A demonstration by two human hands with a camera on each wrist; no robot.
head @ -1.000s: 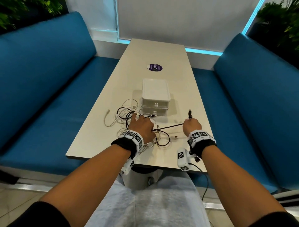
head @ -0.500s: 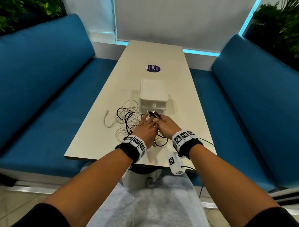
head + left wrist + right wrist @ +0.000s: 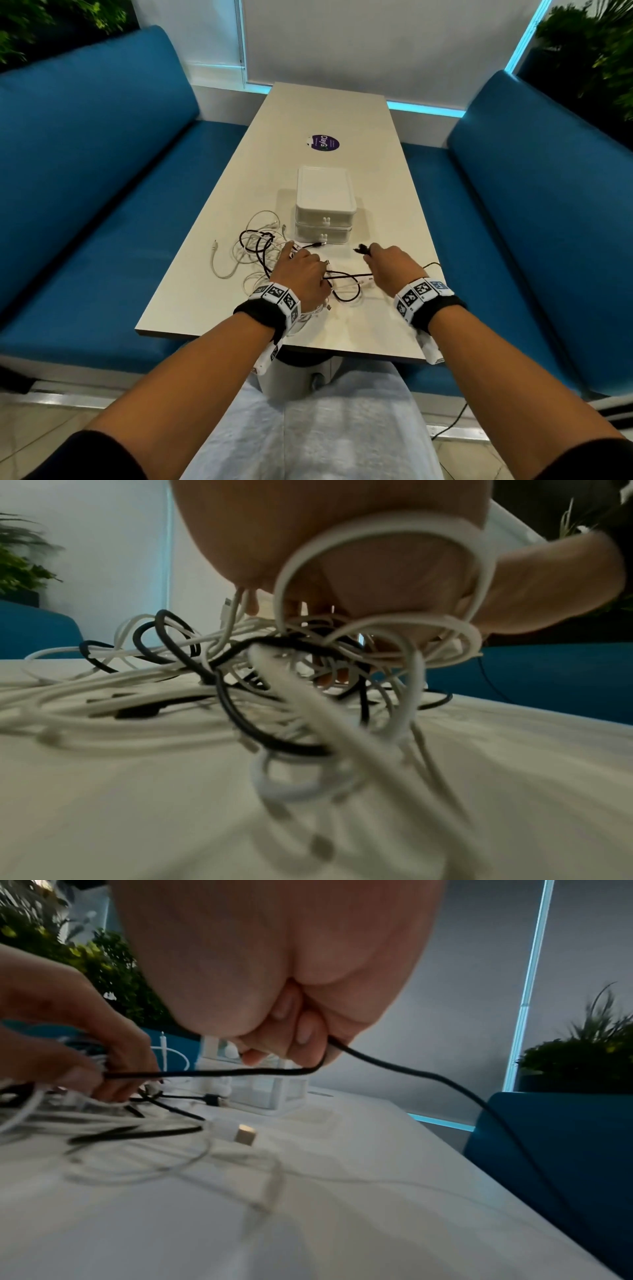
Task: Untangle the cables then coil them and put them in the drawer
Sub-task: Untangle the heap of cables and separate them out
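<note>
A tangle of white and black cables point(image 3: 253, 257) lies on the pale table point(image 3: 394, 212), in front of a white two-drawer box point(image 3: 325, 192) whose drawers are closed. My left hand point(image 3: 299, 265) sits on the tangle with its fingers curled down into it; white loops point(image 3: 387, 528) wrap around the hand. My right hand point(image 3: 383, 263) grips a black cable point(image 3: 346, 274) near its plug end point(image 3: 361, 249). In the right wrist view that black cable point(image 3: 377, 1061) runs from my right hand point(image 3: 294, 1037) across to the left hand's fingers point(image 3: 95, 1074).
A white USB plug point(image 3: 245, 1134) and a black plug point(image 3: 214, 1098) lie loose on the table. A purple round sticker point(image 3: 322, 143) marks the far half. Blue benches point(image 3: 85, 192) flank both sides; the table's near edge point(image 3: 274, 342) is under my wrists.
The right hand went in to meet the left hand at the tangle, then drew back to the right holding the black cable's end. The left hand stayed on the tangle.
</note>
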